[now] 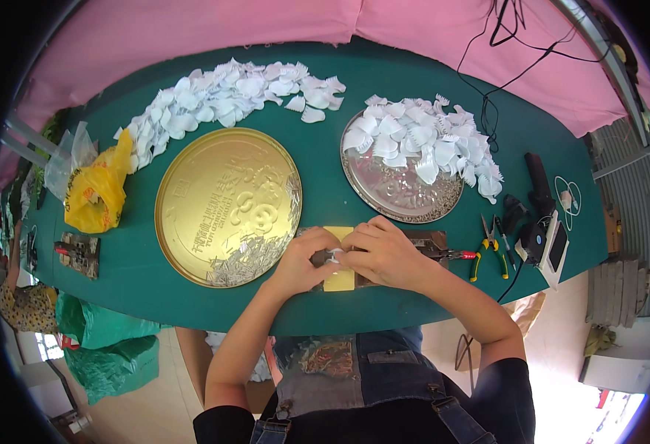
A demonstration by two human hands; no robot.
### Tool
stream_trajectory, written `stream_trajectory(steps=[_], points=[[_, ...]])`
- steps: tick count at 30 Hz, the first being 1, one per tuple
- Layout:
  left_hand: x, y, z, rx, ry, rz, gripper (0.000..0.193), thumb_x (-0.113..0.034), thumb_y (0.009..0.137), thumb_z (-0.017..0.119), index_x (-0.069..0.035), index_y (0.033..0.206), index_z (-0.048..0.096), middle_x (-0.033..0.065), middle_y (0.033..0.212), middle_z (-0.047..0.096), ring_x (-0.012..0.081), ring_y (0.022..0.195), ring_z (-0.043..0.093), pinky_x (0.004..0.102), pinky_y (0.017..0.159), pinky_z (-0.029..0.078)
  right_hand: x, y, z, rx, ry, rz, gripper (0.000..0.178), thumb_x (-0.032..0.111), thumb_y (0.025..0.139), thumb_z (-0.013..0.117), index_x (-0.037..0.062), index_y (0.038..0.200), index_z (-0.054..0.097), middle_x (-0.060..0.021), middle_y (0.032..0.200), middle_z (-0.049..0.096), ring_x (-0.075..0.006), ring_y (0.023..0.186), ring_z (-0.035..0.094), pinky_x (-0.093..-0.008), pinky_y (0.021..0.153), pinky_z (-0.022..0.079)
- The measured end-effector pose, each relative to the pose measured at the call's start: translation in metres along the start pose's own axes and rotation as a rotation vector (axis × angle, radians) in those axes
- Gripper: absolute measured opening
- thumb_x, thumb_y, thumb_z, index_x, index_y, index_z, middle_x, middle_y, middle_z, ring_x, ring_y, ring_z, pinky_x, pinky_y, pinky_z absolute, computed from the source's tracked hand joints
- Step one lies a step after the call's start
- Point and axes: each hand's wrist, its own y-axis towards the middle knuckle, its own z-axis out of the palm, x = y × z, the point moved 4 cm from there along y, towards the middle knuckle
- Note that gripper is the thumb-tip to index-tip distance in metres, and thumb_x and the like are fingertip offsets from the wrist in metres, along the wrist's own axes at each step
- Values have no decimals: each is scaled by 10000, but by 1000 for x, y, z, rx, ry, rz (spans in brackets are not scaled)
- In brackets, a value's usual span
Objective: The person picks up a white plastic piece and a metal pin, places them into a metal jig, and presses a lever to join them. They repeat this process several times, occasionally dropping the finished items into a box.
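Note:
Both hands meet over a yellow pad near the table's front edge. Between their fingertips shows a small white piece, perhaps one of the white petal-shaped pieces; its details are mostly hidden. My left hand is closed, thumb and fingers pinching it from the left. My right hand is closed on its other side, fingers bent. Just left of my hands lies a round gold tray with many thin metal pins along its lower right edge. A worn brown block sits under and beside my right hand.
White petal-shaped pieces with toothed edges form a long heap at the back left. More cover a round silver tray. Yellow-handled pliers, a phone-like device and cables lie at right. A yellow bag stands at left.

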Motion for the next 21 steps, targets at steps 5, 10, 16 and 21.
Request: stream_trajectory(steps=[5,10,16,21], points=[[1,1,3,-13,60,5,245,-129,740,804,-18,916,675,109,834,641,288,786,604,367,710,485,7,-6,-12,-44,-105,55,187,193,833,725,126,1005,702,8,956,633,-165,924,620,-340,841,432],[5,-4,5,-74,31,6,193,-126,759,803,-12,873,695,99,776,632,245,731,576,340,660,454,-22,-69,-60,-337,-87,513,213,136,806,762,83,1010,730,-90,897,685,-285,924,659,-413,833,503],[4,-3,6,-63,56,14,181,-106,756,801,-14,872,697,89,767,627,230,727,574,334,643,445,-83,-215,-78,-147,146,1128,452,404,1017,517,18,931,738,-97,672,630,-236,647,599,-354,651,465],[2,-3,8,-81,43,42,184,-96,758,801,-16,881,690,87,765,619,227,727,575,326,642,444,-105,-206,-90,-348,1062,986,404,398,1028,501,45,1053,696,54,591,381,-95,558,393,-253,568,331]])
